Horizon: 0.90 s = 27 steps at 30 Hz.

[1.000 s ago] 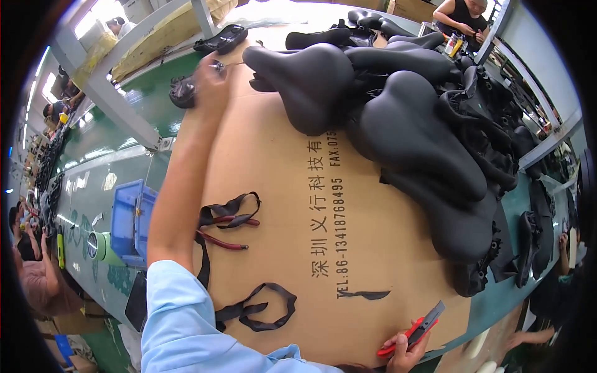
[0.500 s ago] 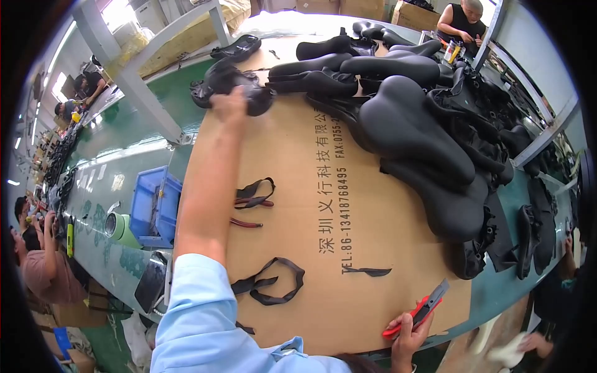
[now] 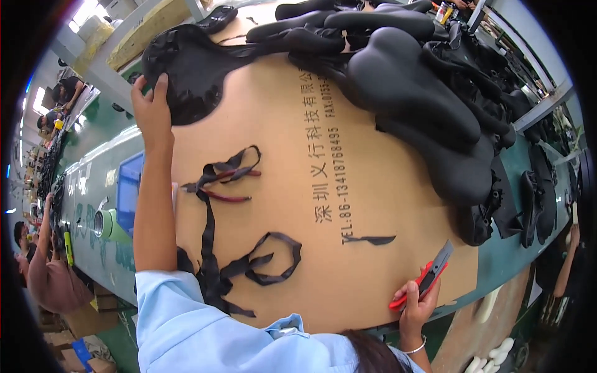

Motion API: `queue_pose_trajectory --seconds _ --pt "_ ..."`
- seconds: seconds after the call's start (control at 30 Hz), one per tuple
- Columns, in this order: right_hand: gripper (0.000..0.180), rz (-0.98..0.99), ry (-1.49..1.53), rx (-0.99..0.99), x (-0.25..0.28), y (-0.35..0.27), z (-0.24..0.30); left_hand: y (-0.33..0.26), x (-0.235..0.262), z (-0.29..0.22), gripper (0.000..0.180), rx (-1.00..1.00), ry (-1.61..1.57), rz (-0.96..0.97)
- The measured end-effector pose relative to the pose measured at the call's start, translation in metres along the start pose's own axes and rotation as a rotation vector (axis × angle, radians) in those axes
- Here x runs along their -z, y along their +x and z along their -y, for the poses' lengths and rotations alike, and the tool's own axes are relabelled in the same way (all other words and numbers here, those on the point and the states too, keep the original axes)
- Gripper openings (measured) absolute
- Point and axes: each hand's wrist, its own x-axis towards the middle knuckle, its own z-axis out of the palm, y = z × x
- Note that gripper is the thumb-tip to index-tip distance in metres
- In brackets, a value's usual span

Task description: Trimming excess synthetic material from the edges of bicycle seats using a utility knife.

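On my feed a brown cardboard sheet covers the green bench. Loose black strap loops and a red-handled tool lie on its near half. A heap of black moulded saddles fills the far right. A blue bin sits at the left edge.

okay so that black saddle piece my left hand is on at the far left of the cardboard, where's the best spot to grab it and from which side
Probably the near left rim of the black saddle piece, where the left hand already rests. Come from the open cardboard sheet side: that broad end lies exposed, while its narrow end runs toward the saddle pile.
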Motion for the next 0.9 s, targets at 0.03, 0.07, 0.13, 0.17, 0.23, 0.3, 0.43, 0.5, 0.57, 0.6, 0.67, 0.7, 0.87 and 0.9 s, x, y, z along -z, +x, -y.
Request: queue_pose_trajectory --seconds 0.03,0.07,0.13,0.17,0.23,0.3,0.43,0.5,0.57,0.6,0.67,0.7,0.87,0.9 --pt "0.043 0.023 -0.009 0.01 0.001 -0.001 -0.001 -0.018 0.014 -0.001 0.054 0.065 -0.105 0.092" --pt "0.042 0.029 -0.025 0.017 0.004 0.002 -0.002 -0.061 0.004 -0.036 0.055 0.309 -0.312 0.216" --pt "0.043 0.031 -0.037 -0.002 0.005 0.005 0.002 -0.116 0.016 -0.067 0.046 0.531 -0.406 0.562" --pt "0.044 0.038 0.033 -0.033 0.001 0.007 0.007 -0.138 0.024 -0.058 0.043 0.702 -0.4 0.642" --pt "0.043 0.051 0.148 -0.05 -0.005 0.01 0.015 -0.182 0.03 -0.058 0.049 0.782 -0.118 0.815" --pt "0.042 0.165 0.063 -0.015 -0.004 0.008 0.018 -0.213 0.028 -0.07 0.046 0.909 -0.16 0.922" --pt "0.04 0.254 -0.175 -0.047 0.009 -0.012 0.027 -0.239 0.018 -0.1 0.022 0.111 0.445 0.855" --pt "0.041 0.166 -0.304 0.01 0.007 -0.017 0.037 -0.267 0.01 -0.122 0.01 -0.103 0.459 0.802" --pt "0.042 0.205 -0.4 0.173 -0.006 -0.017 0.051 -0.297 -0.003 -0.131 0.013 -0.156 0.477 0.916" --pt "0.043 0.248 -0.488 0.342 -0.014 -0.016 0.057 -0.31 -0.009 -0.128 0.012 -0.212 0.5 0.878" --pt "0.043 0.345 -0.556 0.255 -0.029 -0.014 0.067 -0.323 -0.017 -0.128 0.013 -0.125 0.558 0.797" --pt "0.045 0.369 -0.558 0.135 -0.03 -0.014 0.07 -0.325 -0.016 -0.126 0.013 -0.124 0.553 0.794" --pt "0.051 0.353 -0.578 0.428 0.003 -0.014 0.069 -0.314 0.003 -0.128 0.011 0.063 0.357 1.007" --pt "0.051 0.409 -0.648 0.503 0.01 -0.018 0.07 -0.312 0.01 -0.132 0.014 0.031 0.409 1.044"
